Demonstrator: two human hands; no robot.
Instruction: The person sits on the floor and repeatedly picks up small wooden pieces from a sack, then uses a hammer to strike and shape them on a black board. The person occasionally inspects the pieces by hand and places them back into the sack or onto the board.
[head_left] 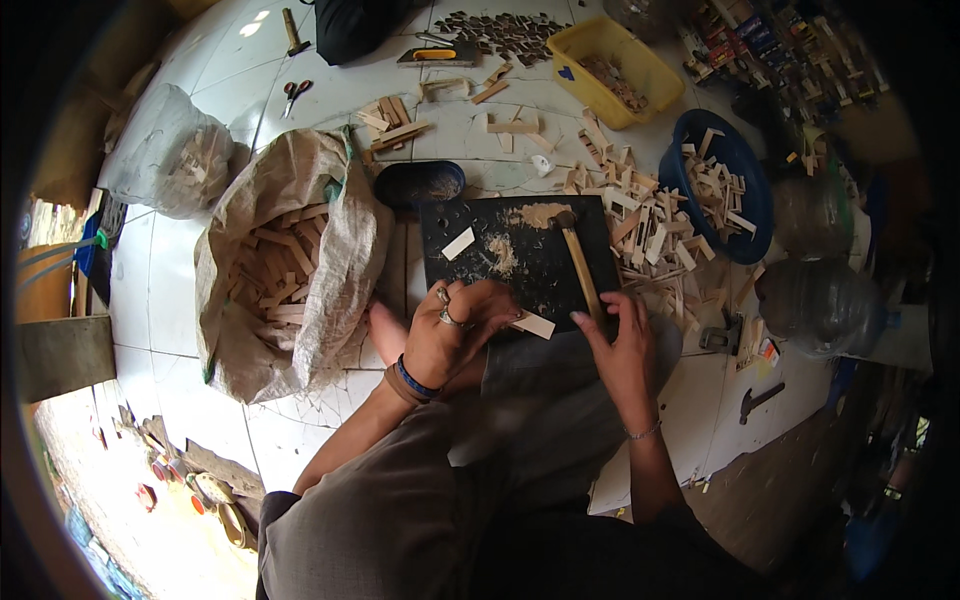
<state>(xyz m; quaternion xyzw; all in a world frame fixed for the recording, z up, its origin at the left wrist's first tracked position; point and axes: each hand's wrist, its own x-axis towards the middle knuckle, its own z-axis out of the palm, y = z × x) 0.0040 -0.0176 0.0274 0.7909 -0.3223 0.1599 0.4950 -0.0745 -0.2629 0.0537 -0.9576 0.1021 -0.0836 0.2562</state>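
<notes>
Pinching a wooden strip (537,325) at the black board (548,275)'s near edge, the left hand (460,322) flanks the right hand (622,348), astride a hammer (581,262), grip unclear; slack fingers could drop it.

A small, flat, pale wooden piece (535,324) with straight edges is held in the left hand (463,318) at the black board's (522,285) near edge, its free end pointing right and slightly toward the person. A dark-headed hammer (578,257) with a yellowish-brown handle lies along the board's right part, head toward the far edge, handle slanting toward the near right corner.
</notes>
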